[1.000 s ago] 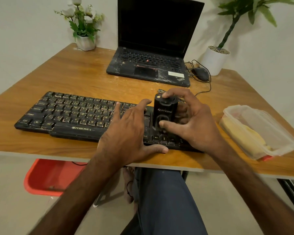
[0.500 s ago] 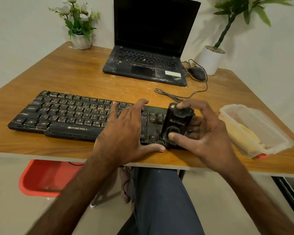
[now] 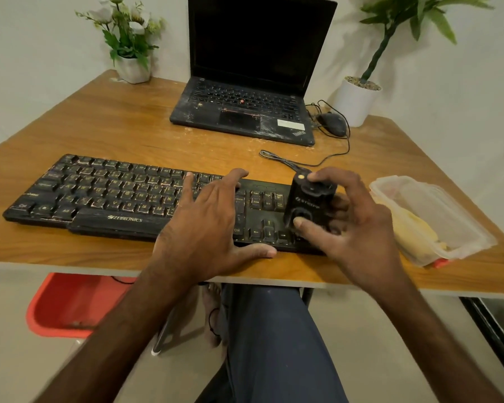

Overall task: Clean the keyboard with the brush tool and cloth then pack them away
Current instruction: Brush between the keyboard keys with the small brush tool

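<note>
A dusty black keyboard (image 3: 105,196) lies along the near edge of the wooden table (image 3: 128,126). My left hand (image 3: 207,225) rests flat on its right-middle part, fingers straight, thumb on the table in front. My right hand (image 3: 352,219) grips the black brush tool (image 3: 309,202) upright on the keyboard's right end, near the arrow keys, thumb on its front and fingers over the top. The tool's bristles are hidden. A clear plastic container (image 3: 437,216) at the right holds a yellow cloth (image 3: 413,231).
An open black laptop (image 3: 245,112) stands at the back, with a wired mouse (image 3: 332,123) beside it. A white flower pot (image 3: 133,68) sits at the back left, a potted plant (image 3: 357,100) at the back right. A red stool (image 3: 70,306) stands under the table.
My right hand has slid the brush tool to the right along the keyboard, from its middle-right section to the right end. My left hand has stayed on the keys.
</note>
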